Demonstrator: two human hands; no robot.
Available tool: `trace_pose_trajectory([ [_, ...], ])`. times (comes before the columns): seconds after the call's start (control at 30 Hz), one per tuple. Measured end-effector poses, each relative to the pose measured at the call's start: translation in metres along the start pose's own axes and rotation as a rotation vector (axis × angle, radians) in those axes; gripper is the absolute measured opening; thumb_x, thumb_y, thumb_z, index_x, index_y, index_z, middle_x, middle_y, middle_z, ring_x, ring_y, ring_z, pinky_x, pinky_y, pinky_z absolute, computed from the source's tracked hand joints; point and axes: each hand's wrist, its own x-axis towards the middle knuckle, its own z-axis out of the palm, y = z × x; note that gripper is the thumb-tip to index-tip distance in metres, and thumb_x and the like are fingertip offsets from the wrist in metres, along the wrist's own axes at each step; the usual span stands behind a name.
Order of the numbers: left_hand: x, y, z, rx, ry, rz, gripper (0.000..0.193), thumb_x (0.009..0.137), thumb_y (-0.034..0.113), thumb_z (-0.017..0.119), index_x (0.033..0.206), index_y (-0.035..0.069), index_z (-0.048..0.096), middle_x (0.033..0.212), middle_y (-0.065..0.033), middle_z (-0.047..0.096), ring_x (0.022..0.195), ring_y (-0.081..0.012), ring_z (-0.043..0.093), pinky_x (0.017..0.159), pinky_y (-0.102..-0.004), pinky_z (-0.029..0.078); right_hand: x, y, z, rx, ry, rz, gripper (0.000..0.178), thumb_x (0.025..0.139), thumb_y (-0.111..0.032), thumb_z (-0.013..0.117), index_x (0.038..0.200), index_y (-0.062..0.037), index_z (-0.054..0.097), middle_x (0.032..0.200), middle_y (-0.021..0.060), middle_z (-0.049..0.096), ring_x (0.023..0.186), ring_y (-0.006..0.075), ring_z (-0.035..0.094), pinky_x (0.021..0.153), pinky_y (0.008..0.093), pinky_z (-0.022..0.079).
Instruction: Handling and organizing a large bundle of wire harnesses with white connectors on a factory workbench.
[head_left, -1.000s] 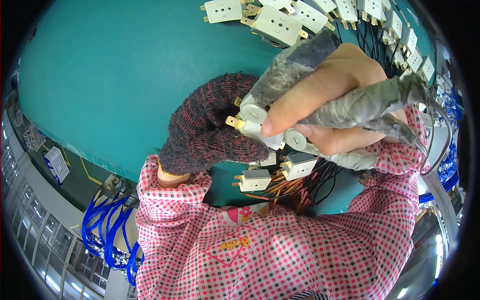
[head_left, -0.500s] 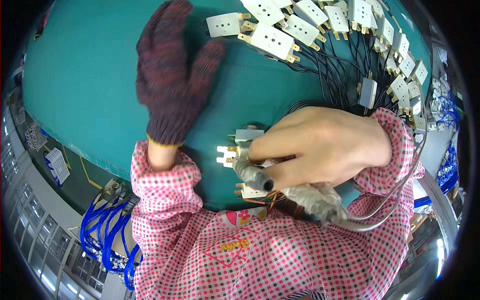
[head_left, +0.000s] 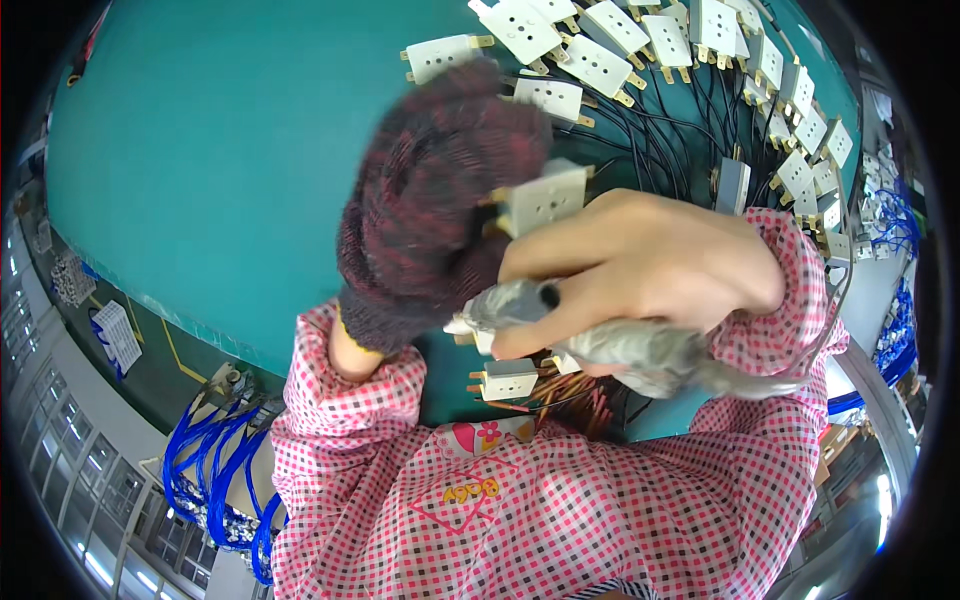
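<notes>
My left hand (head_left: 440,195), in a dark maroon knit glove, is blurred and bent inward, its fingertips hidden. At its edge is a raised, tilted white block (head_left: 548,203) with brass terminals; which hand bears it, I cannot tell. My bare right hand (head_left: 640,265) is closed around a tool (head_left: 640,352) wrapped in whitish tape, with a grey nozzle-like end and a dark hole. Right-hand fingers lie close to the raised block's lower edge. Below the nozzle, another white piece shows partly. A second white block (head_left: 510,384) rests near my body, beside a bundle of copper-coloured strips (head_left: 580,398).
Many white blocks (head_left: 600,68) with brass tabs and black cables (head_left: 650,130) lie in an arc at the far right of the green table (head_left: 200,180). A grey-sided block (head_left: 733,187) stands behind my right wrist. Blue wire bundles (head_left: 215,470) hang at lower left.
My left hand has swung right and nearer, its fingers no longer stretched out. A white block has risen between the hands. The tool's nozzle has tilted up, and the bright glow on the terminals is gone.
</notes>
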Motion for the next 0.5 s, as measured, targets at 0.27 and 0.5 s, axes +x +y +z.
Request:
trace_pose_trajectory([
  [0.27,0.004,0.016,-0.016,-1.055,-0.040,-0.805,0.050,0.083,0.004,0.065,0.129,0.002,0.046,0.114,-0.0115,0.060,0.097,-0.0187,0.061,0.080,-0.0299,0.052,-0.003,0.004,-0.046,0.065,0.160,-0.011,0.024,0.079,0.004,0.051,0.101,0.0068,0.061,0.087,0.0155,0.064,0.084,0.0231,0.063,0.073,0.0377,0.051],
  [0.5,-0.001,0.024,-0.024,-0.806,-0.076,-0.825,0.052,0.084,0.001,0.062,0.133,0.004,0.045,0.113,-0.0125,0.060,0.096,-0.0187,0.062,0.081,-0.0294,0.052,-0.013,-0.001,-0.044,-0.018,0.204,0.155,0.026,0.067,0.000,0.055,0.089,0.0055,0.067,0.093,0.0165,0.065,0.075,0.0244,0.061,0.067,0.0333,0.046],
])
